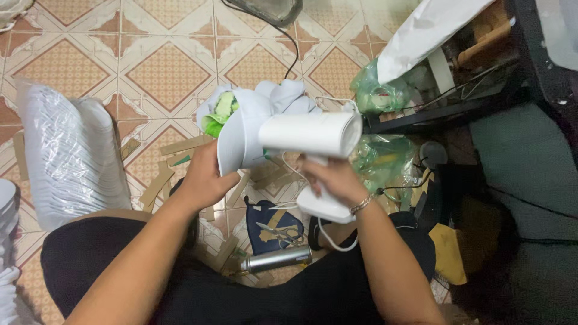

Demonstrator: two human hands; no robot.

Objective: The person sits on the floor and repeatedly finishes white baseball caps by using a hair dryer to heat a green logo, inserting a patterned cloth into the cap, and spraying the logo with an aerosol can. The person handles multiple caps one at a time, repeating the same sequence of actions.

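Near, at six o'clock: steel canister [278,259], scissors [278,232] on the floor. My right hand [337,180] fingers wrap the white steamer [313,135] handle, partly hiding it. My left hand [205,177] fingers pinch the white cap [241,129]; its green lining barely shows.

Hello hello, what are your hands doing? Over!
Left hand gripping white cap. Right hand gripping white handheld steamer, nozzle near cap. Scissors, silver spray can on tiled floor below.

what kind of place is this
Likely a home floor used for handicraft work: patterned floor tiles, cardboard scraps and scissors lie about, with a stack of white pieces beside the person.
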